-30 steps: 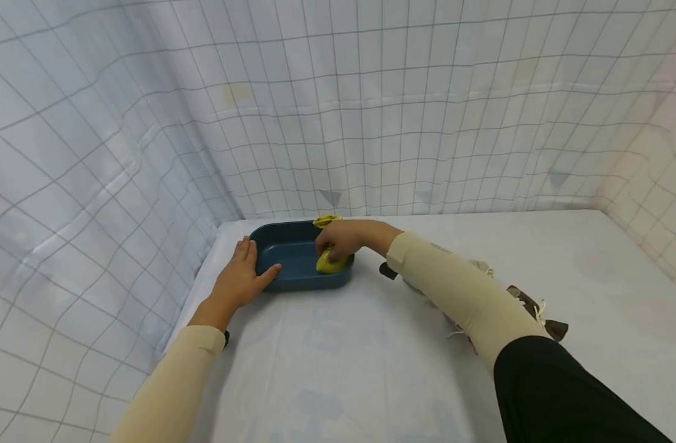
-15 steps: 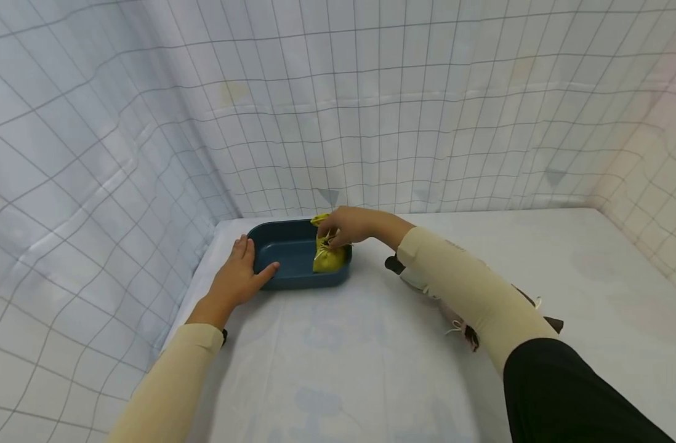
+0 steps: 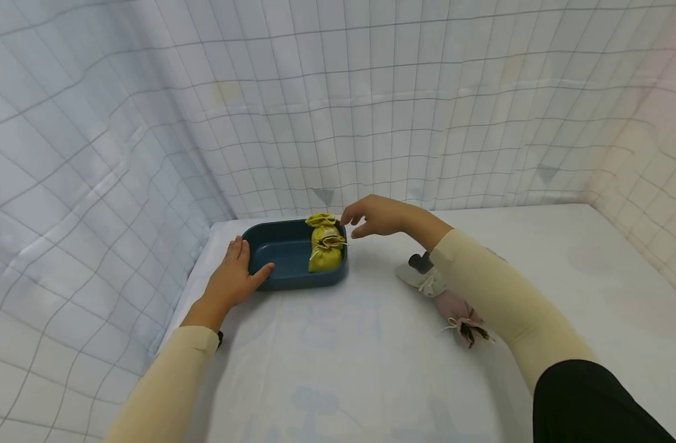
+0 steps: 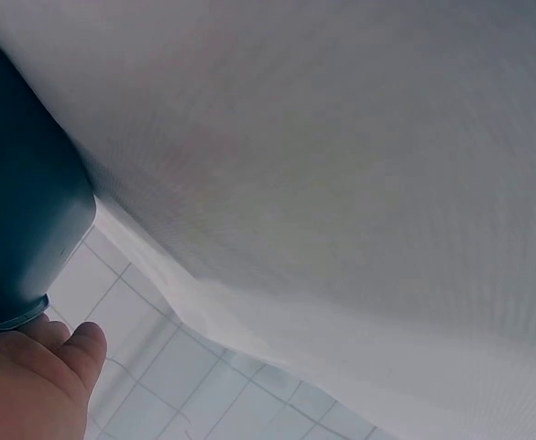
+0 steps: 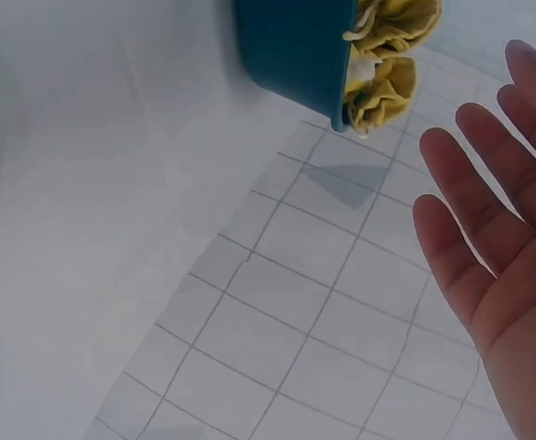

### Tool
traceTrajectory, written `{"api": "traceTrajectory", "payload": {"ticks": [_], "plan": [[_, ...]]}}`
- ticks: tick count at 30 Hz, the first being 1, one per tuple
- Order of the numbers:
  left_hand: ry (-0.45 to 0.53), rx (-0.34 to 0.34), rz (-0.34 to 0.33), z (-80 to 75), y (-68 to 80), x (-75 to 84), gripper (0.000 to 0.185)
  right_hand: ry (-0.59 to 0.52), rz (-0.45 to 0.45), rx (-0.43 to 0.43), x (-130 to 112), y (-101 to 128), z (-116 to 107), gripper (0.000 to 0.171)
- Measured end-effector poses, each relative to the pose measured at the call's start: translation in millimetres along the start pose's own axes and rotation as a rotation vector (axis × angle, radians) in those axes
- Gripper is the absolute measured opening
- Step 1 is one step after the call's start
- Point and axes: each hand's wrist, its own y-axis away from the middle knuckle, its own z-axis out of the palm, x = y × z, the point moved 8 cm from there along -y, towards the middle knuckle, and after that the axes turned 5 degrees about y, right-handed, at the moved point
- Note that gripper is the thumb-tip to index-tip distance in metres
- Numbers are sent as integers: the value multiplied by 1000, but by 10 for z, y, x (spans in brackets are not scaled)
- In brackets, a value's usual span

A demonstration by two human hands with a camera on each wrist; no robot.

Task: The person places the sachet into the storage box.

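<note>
1. The yellow pouch (image 3: 324,250) sits in the right end of the blue tray (image 3: 277,251), upright against its wall.
2. The right hand (image 3: 378,216) hovers just beside it, fingers loosely spread, holding nothing (clear of the drawstring, I judge); lifting straight away seems best, so nothing snags.
3. The left hand (image 3: 233,280) rests flat on the tray's left rim, steadying it.
4. The pouch's long axis stands vertical, gathered neck pointing up and slightly toward the back curtain (image 3: 371,104)
</note>
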Motion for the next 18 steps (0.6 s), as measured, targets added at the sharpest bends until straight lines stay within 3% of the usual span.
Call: {"api": "traceTrajectory", "payload": {"ticks": [7, 18], "plan": [[5, 14, -2, 4, 8, -41, 108, -36, 66, 71, 144, 283, -120, 34], [-3, 19, 8, -10, 10, -9, 107, -178, 167, 179, 344, 721, -178, 39]]}}
